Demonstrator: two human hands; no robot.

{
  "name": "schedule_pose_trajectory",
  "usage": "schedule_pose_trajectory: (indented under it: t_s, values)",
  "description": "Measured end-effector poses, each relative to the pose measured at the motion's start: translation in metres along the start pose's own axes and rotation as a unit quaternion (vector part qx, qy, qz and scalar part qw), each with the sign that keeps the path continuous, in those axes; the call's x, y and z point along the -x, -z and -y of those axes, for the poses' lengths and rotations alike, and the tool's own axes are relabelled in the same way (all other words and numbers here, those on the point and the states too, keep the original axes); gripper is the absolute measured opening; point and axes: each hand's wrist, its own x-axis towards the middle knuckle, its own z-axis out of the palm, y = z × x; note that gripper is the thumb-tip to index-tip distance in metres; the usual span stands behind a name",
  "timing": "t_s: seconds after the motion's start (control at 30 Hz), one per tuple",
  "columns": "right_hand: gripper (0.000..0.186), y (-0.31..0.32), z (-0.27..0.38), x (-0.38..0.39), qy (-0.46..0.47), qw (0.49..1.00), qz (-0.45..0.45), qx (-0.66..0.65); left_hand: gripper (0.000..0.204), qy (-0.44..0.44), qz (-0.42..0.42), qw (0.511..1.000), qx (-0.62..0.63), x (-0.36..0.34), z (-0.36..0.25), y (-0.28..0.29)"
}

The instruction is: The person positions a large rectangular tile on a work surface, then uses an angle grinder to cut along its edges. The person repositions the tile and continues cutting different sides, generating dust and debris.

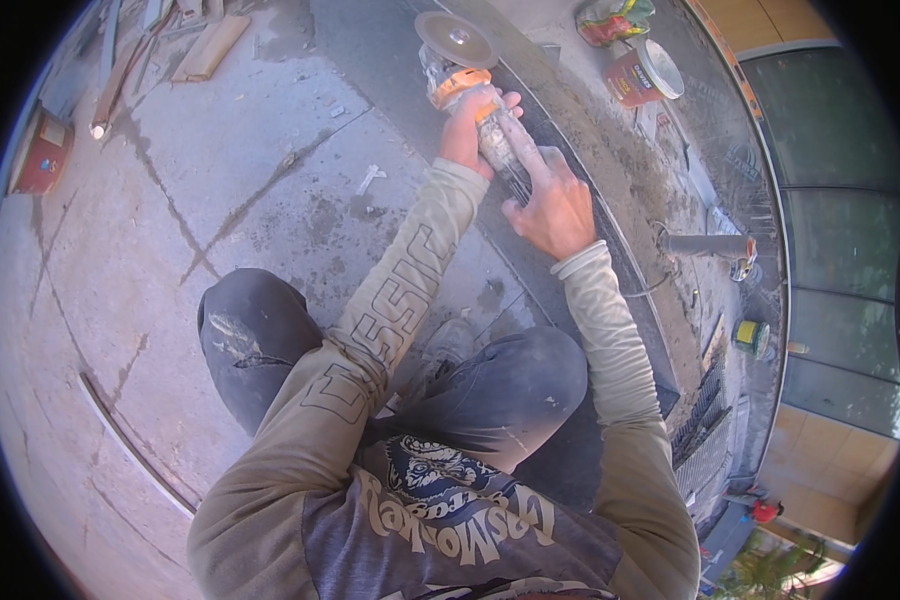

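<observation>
Two reddish buckets, one at upper right [638, 80] near a colourful plastic bag [615, 22] and one at far left [44, 155], stand with unclear contents; a green-and-yellow tin [752, 338] sits at right. The left hand [462, 132] and right hand [557, 208] both grip an angle grinder [496, 138], held out ahead over a dark strip [380, 60]. Stained concrete [240, 160] spreads leftward, with glass panels [832, 240] along the right.

The floor [80, 290] is carrying planks [211, 48] and a bucket [42, 160] at upper left. A pail [638, 80] and a bag [613, 22] are resting at upper right.
</observation>
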Motion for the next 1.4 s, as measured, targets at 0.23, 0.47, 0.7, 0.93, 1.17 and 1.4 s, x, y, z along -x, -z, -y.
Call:
schedule_pose_trajectory:
  t_s: [0.23, 0.47, 0.7, 0.93, 1.17, 1.4]
  values:
    - [0.097, 0.004, -0.003, 0.013, -0.009, 1.0, 0.004, -0.001, 0.04, 0.0, -0.005, 1.0, 0.002, 0.011, 0.011, -0.004]
    - [0.096, 0.005, -0.011, 0.025, 0.002, 1.0, -0.013, -0.008, 0.037, 0.004, -0.005, 1.0, 0.003, 0.018, 0.021, -0.005]
    - [0.093, 0.008, -0.015, 0.036, -0.009, 1.0, -0.005, -0.011, 0.035, 0.006, -0.02, 1.0, -0.014, 0.026, 0.029, -0.007]
    - [0.088, 0.008, -0.021, 0.046, -0.015, 1.0, -0.002, -0.017, 0.037, 0.018, -0.01, 1.0, -0.003, 0.028, 0.038, -0.002]
    - [0.083, 0.012, -0.024, 0.056, -0.023, 1.0, 0.008, -0.007, 0.034, 0.023, -0.016, 1.0, 0.005, 0.036, 0.049, -0.003]
    - [0.084, 0.016, -0.025, 0.073, -0.033, 0.999, 0.01, -0.008, 0.033, 0.028, -0.018, 0.999, 0.003, 0.052, 0.058, -0.004]
